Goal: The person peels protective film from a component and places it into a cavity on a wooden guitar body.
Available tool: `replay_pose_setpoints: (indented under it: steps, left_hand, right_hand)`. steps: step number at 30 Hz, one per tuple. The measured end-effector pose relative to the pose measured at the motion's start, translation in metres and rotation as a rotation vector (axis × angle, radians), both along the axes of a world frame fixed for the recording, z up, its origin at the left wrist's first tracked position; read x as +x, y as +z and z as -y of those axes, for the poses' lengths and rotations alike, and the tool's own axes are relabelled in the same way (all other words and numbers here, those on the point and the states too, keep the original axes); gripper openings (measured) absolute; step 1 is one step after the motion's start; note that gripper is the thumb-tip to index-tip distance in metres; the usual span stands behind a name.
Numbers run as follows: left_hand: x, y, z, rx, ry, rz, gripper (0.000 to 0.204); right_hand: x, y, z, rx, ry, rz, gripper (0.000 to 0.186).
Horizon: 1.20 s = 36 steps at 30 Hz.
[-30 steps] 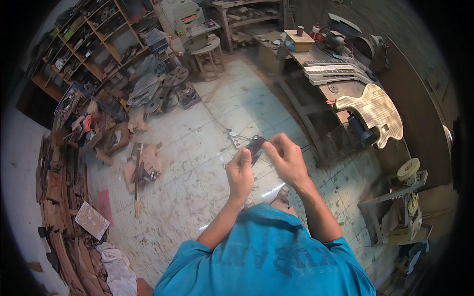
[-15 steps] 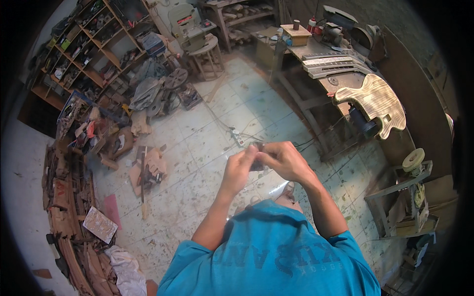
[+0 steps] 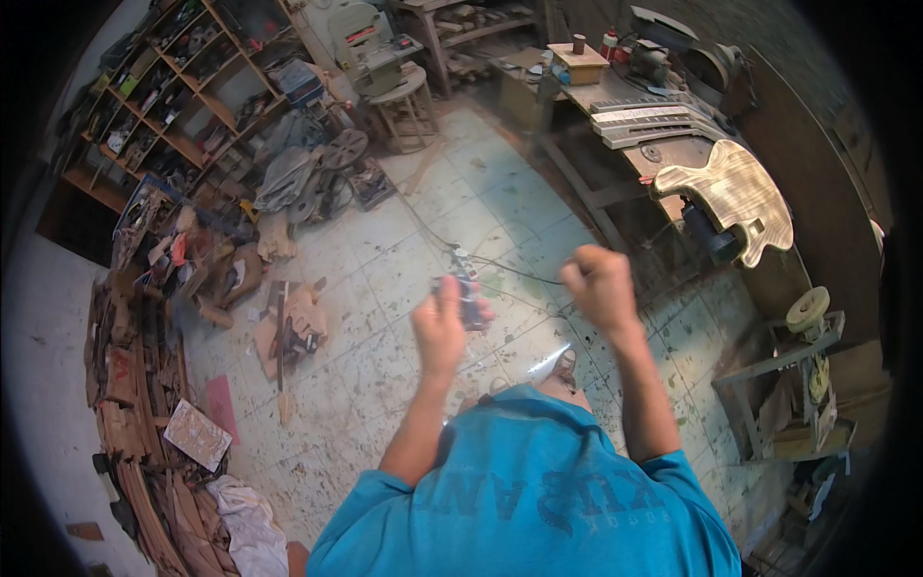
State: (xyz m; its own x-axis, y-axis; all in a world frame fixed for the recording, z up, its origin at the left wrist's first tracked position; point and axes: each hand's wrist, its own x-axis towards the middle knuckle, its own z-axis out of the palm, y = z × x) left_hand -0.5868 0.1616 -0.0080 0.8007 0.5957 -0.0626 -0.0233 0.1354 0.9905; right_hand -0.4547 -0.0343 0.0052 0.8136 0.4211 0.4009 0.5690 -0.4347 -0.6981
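Note:
My left hand (image 3: 440, 332) is closed around a small dark grey flat piece (image 3: 470, 306), held in front of my body above the floor. Blur hides what kind of thing the piece is. To its right and apart from it, my right hand (image 3: 600, 284) is raised with the fingers curled in. Whether anything sits inside those fingers does not show. Beyond the right hand, a guitar-shaped wooden body (image 3: 735, 197) with striped grain lies over the end of the workbench (image 3: 615, 106). A dark cylindrical tool (image 3: 707, 234) is against its lower edge.
A power strip (image 3: 462, 258) with a cable lies on the tiled floor ahead. Wood scraps (image 3: 130, 375) and cluttered shelves (image 3: 192, 91) line the left. A stool (image 3: 402, 106) bears a machine at the back. A wooden stand (image 3: 784, 370) with a round pad is at the right.
My hands were together at the dark piece and have come apart. The right moved up and to the right; the left moved slightly left, keeping the piece.

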Motion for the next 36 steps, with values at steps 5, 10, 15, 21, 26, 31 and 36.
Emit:
replay_pose_setpoints:
  steps: [5,10,15,21,26,31,36]
  left_hand:
    - [0.015,-0.001,-0.009,-0.090,-0.035,0.110,0.058]
    - [0.016,0.002,0.012,0.004,-0.042,0.125,0.057]
    - [0.016,0.012,0.028,0.277,0.019,0.139,0.049]
    - [0.017,-0.003,0.027,0.499,0.033,0.244,0.043]
    - [0.008,-0.001,0.026,0.548,0.000,0.132,0.043]
    - [0.008,-0.003,0.033,0.583,0.041,0.146,0.044]
    - [0.003,-0.010,0.030,0.541,0.032,0.093,0.050]
  right_hand:
    - [0.001,0.033,0.007,-0.006,0.250,-0.142,0.016]
    - [-0.030,0.054,-0.022,-0.016,0.346,-0.333,0.027]
    - [-0.030,0.049,-0.037,-0.055,0.301,-0.249,0.032]
    - [-0.025,0.050,-0.039,-0.043,0.342,-0.384,0.030]
    - [-0.025,0.047,-0.038,-0.093,0.361,-0.309,0.021]
    - [-0.029,0.024,-0.039,-0.085,0.315,-0.045,0.018]
    - [-0.005,0.019,-0.029,-0.080,0.226,0.094,0.016]
